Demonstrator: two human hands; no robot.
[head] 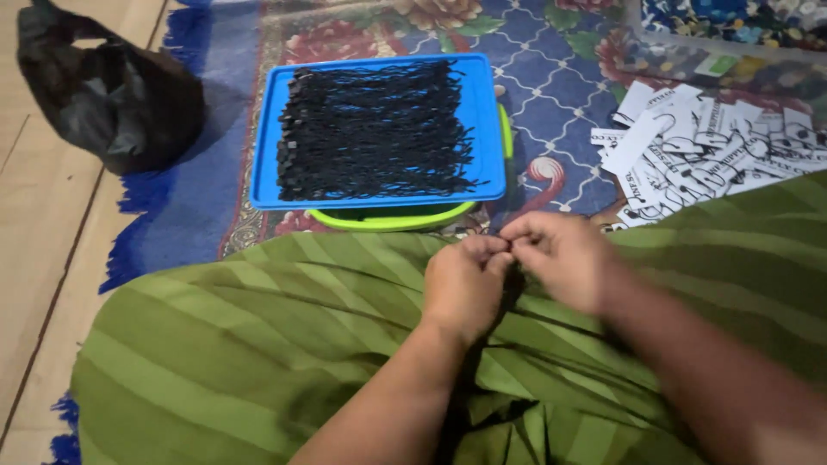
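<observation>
A thin black string is pinched between the two hands just above the lap, draped in green striped cloth; most of it is hidden behind the knuckles, and only a dark strand trails down between the wrists. The left hand is curled into a loose fist with its fingers clenched on the string, and the right hand meets it fingertip to fingertip, thumb and forefinger closed on the same piece.

Being so fine and dark, the string could likely slip out of the pinch and be lost in the folds of the cloth, or tangle with the strands hanging below.

Both forearms come up from the near edge and converge at the middle. Farther off, a blue tray on a green basin holds rows of black strings; white printed tags lie to the right, and a black plastic bag sits far left on the floor.
</observation>
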